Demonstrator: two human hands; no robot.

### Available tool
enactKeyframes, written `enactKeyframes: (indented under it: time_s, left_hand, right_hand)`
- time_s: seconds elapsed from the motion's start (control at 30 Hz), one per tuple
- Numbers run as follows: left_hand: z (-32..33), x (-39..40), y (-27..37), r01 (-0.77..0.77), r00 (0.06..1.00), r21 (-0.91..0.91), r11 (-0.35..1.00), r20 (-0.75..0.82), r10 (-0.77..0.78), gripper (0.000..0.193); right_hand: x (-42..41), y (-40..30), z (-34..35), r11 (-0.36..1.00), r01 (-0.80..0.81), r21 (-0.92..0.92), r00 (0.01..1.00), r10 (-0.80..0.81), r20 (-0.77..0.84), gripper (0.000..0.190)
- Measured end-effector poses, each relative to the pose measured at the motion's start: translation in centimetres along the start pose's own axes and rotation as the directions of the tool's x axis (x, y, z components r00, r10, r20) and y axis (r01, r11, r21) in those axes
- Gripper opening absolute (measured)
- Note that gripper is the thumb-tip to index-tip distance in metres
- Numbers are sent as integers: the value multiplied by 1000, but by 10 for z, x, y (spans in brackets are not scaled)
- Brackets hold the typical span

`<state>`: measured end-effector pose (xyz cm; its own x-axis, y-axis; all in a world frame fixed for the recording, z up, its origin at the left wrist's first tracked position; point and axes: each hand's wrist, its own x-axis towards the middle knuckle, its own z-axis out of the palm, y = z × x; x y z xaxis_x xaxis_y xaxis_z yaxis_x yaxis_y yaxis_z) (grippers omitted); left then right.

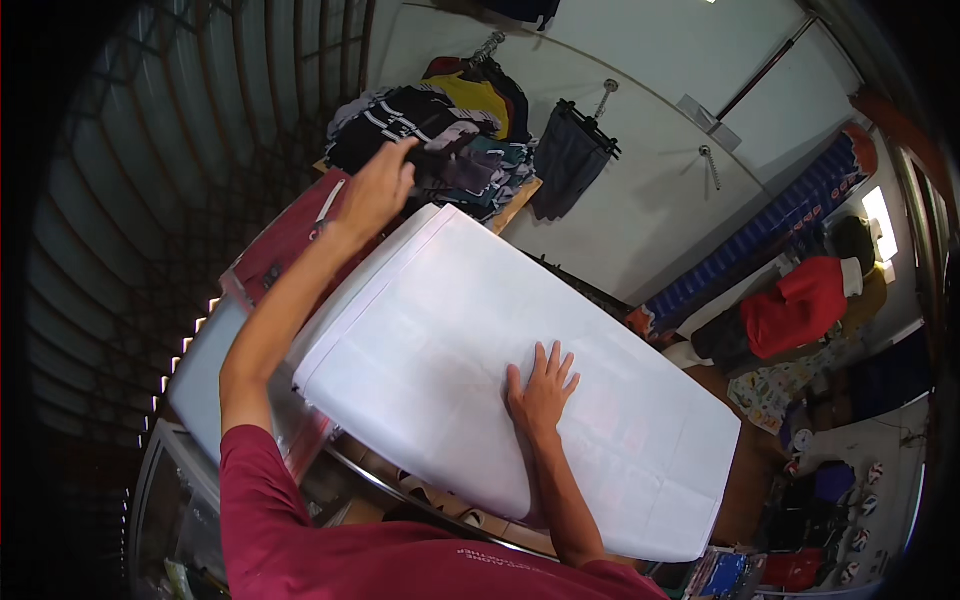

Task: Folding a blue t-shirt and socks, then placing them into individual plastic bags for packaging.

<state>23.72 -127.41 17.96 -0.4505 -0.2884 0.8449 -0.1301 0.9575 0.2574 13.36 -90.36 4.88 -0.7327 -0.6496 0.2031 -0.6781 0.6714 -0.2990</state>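
Observation:
A large white sheet (480, 322), which looks like paper or vinyl, lies over a flat surface before me. My right hand (542, 386) rests palm down on it, fingers spread, holding nothing. Beyond the sheet's far left corner my left hand (382, 180) is raised near a stack of folded dark clothes (450, 161). Its fingers look partly curled; whether something dark beside them is held, I cannot tell. A narrow strip runs along the sheet's left end. Beneath my left forearm is a dark red surface (281, 232).
Dark shorts (574, 161) hang from a wall hook behind the clothes. At right stand a long blue patterned roll or box (757, 225) and a mannequin in a red shirt (795, 307). A glass display case (180, 487) is at lower left, metal grille (247, 75) behind.

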Motion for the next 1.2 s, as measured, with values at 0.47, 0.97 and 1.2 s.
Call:
enactKeyframes:
  time_s: [0.47, 0.97, 1.2]
  left_hand:
    - [19, -159, 288, 154, 888, -267, 951, 459, -15, 51]
    - [51, -237, 455, 776, 630, -601, 192, 719, -295, 46]
    - [31, -216, 410, 632, 749, -298, 716, 472, -465, 26]
  right_hand:
    - [-66, 63, -48, 8, -440, 898, 898, -20, 440, 61]
    - [-153, 204, -119, 244, -502, 830, 865, 150, 479, 70]
    - [-158, 260, -124, 614, -394, 684, 904, 392, 169, 41]
